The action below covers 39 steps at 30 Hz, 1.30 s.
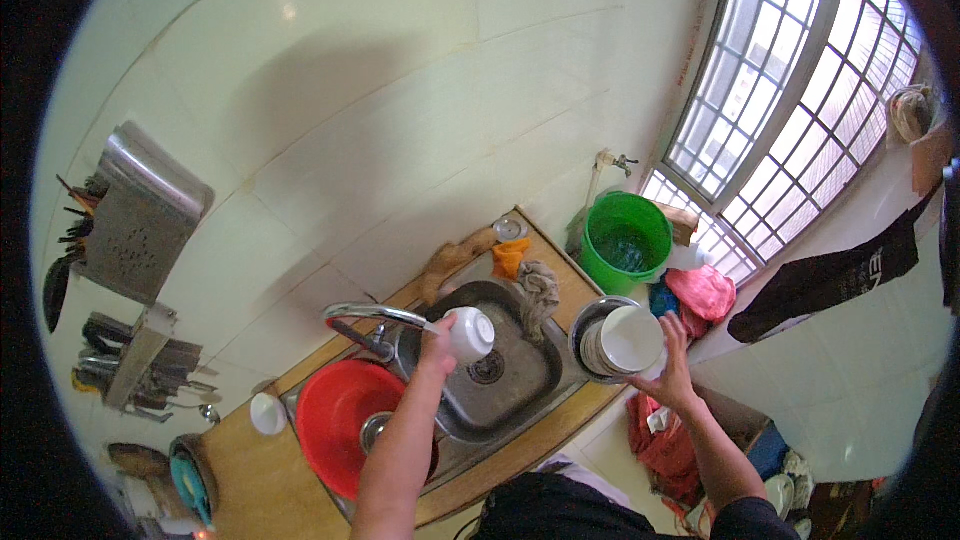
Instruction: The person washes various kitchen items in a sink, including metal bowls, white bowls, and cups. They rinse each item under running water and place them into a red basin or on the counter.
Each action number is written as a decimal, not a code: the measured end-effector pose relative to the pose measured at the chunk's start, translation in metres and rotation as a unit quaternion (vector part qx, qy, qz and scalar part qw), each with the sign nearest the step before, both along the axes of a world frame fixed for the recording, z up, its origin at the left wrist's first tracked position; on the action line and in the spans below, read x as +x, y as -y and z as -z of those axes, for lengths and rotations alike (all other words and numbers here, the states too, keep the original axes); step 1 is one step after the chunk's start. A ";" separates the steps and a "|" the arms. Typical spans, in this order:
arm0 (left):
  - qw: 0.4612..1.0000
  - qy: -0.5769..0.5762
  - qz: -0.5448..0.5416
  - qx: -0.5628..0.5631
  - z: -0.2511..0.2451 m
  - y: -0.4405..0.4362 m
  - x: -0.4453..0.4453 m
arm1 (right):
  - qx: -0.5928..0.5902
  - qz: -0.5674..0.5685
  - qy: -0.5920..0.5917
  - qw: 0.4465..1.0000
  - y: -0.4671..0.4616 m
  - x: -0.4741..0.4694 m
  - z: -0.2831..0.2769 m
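Note:
My left hand (pixel 439 351) grips a white bowl (pixel 471 333), tilted over the stainless steel sink (pixel 517 382), right by the outlet of the chrome faucet (pixel 379 310). On the right, my right hand (pixel 671 379) has its fingers spread around the near right side of a stack of white bowls (pixel 631 337). The thumb is at the rim; whether it touches the bowls or only the basin I cannot tell. That stack sits in a metal basin (pixel 583 315) at the counter's right end. My left forearm partly hides a red plastic basin (pixel 330 420) holding a metal vessel (pixel 373 431).
A grey rag (pixel 537 286) and an orange cloth (pixel 511 258) lie at the sink's back corner, near a small glass dish (pixel 510 229). Beyond the counter stands a green bucket (pixel 628 240) of water. Another white bowl (pixel 268 414) rests at left, below a wall-mounted knife rack (pixel 139 360).

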<state>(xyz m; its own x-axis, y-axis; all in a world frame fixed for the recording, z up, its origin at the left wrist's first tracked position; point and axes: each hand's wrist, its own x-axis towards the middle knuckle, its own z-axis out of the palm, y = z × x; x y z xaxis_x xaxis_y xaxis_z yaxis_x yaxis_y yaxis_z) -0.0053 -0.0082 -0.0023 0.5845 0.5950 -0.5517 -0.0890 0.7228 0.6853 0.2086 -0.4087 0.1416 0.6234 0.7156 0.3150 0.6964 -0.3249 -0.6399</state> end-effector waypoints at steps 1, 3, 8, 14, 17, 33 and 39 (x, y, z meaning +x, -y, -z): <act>1.000 0.001 -0.002 0.001 -0.001 0.001 0.000 | 0.029 0.027 0.044 0.998 0.001 -0.006 -0.005; 1.000 0.006 -0.008 -0.007 -0.001 0.002 -0.003 | 0.083 0.070 0.129 0.986 -0.001 -0.023 -0.018; 0.991 0.045 -0.112 -0.054 0.001 0.006 -0.024 | 0.087 -0.095 -0.101 0.986 -0.090 -0.112 -0.005; 0.958 0.064 -0.252 -0.118 0.012 0.027 -0.044 | 0.007 -0.172 -0.220 0.960 -0.292 -0.144 0.088; 0.947 0.078 -0.290 -0.111 0.003 0.030 -0.044 | -0.059 -0.193 -0.513 0.835 -0.342 -0.127 0.111; 0.510 -0.135 0.401 0.749 -0.032 0.035 -0.065 | -0.094 -0.192 -0.668 0.713 -0.292 -0.094 0.094; 0.497 -0.092 0.417 0.755 -0.031 -0.027 -0.073 | -0.067 -0.117 -0.626 0.768 -0.298 -0.115 0.091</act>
